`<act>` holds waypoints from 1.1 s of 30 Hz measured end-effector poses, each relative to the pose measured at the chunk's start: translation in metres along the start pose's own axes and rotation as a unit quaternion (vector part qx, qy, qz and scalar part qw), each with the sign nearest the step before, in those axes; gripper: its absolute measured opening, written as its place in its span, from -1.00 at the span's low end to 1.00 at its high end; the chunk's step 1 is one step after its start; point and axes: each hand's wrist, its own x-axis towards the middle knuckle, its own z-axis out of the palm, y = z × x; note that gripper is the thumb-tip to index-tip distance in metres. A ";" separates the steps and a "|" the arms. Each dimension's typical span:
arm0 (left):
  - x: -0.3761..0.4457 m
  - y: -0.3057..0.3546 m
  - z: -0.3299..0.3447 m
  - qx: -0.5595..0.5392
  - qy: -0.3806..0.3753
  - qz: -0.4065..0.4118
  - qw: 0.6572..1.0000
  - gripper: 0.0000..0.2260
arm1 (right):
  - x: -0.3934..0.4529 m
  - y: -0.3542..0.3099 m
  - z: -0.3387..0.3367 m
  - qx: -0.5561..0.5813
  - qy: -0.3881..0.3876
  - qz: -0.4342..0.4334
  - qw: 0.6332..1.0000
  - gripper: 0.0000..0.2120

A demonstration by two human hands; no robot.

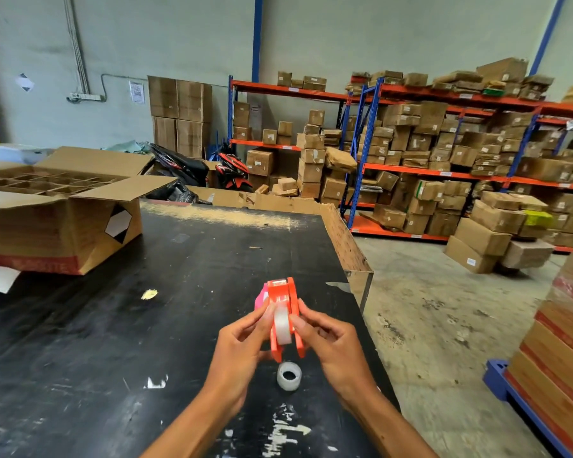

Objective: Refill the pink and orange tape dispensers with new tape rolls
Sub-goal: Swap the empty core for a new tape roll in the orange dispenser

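Observation:
I hold the orange tape dispenser [283, 294] upright above the black table [113, 325], its cutter end pointing away from me. A clear tape roll [282, 323] sits between its two side walls. My left hand [242, 342] grips the dispenser's left side with thumb and fingers near the roll. My right hand [331, 342] pinches its right side. The pink tape dispenser [261, 297] lies on the table just behind, mostly hidden by the orange one. A second clear tape roll [289, 375] lies flat on the table below my hands.
A large open cardboard box [60, 219] with dividers stands at the table's far left. The table's right edge [354, 259] drops to the concrete floor. Shelves of cartons [444, 153] fill the back right. Stacked boxes on a blue pallet [563, 342] stand at the right.

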 end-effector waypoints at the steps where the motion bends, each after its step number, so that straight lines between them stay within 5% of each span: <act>1: -0.006 0.002 0.000 0.002 -0.005 0.007 1.000 -0.80 | -0.007 -0.004 0.004 0.001 0.006 -0.008 1.000 -0.79; 11: -0.029 0.024 -0.021 0.066 -0.047 0.045 0.996 -0.76 | -0.036 -0.018 0.017 -0.047 -0.041 -0.062 0.996 -0.78; 24: -0.026 0.033 -0.007 0.075 -0.054 0.096 0.991 -0.67 | -0.003 -0.057 0.021 -0.096 0.065 -0.089 0.989 -0.73; 33: -0.019 0.034 -0.008 0.080 -0.048 0.105 0.990 -0.69 | 0.002 -0.051 0.030 -0.095 0.058 -0.096 0.989 -0.62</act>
